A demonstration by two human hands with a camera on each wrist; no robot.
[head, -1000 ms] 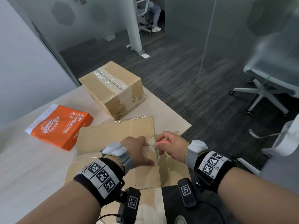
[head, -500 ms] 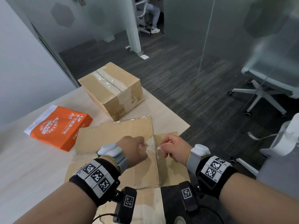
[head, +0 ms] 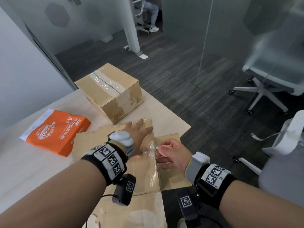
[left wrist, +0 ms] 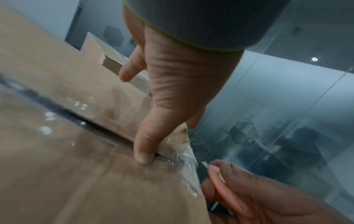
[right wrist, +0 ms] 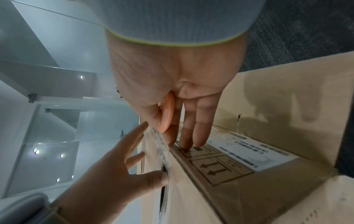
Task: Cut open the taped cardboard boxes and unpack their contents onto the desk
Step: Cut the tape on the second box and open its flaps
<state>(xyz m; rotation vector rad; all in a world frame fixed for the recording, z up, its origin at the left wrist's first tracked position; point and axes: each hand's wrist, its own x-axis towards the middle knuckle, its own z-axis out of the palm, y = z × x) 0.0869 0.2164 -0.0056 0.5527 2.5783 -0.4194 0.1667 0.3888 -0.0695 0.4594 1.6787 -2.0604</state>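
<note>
The near cardboard box (head: 102, 140) lies in front of me, with clear tape (head: 153, 145) crumpled along its right top edge. My left hand (head: 139, 130) lies flat on the box top with fingers spread. Its thumb (left wrist: 142, 157) presses beside the dark seam, where the tape (left wrist: 188, 159) is lifted. My right hand (head: 171, 153) pinches a small pink cutter (head: 163, 149) between thumb and forefinger at that edge. Its other fingers (right wrist: 203, 130) rest straight against the box side, near the cutter (right wrist: 167, 115). A second, taped box (head: 108, 91) stands behind.
An orange pack of A4 paper (head: 56, 130) lies to the left on the pale desk (head: 32, 170). The desk's right edge runs just past the near box, above dark carpet. White office chairs (head: 266, 89) stand to the right by a glass wall.
My left hand has let go of the tape, uncurled and slid forward to lie flat on the box top. The right hand with the cutter stays at the taped edge.
</note>
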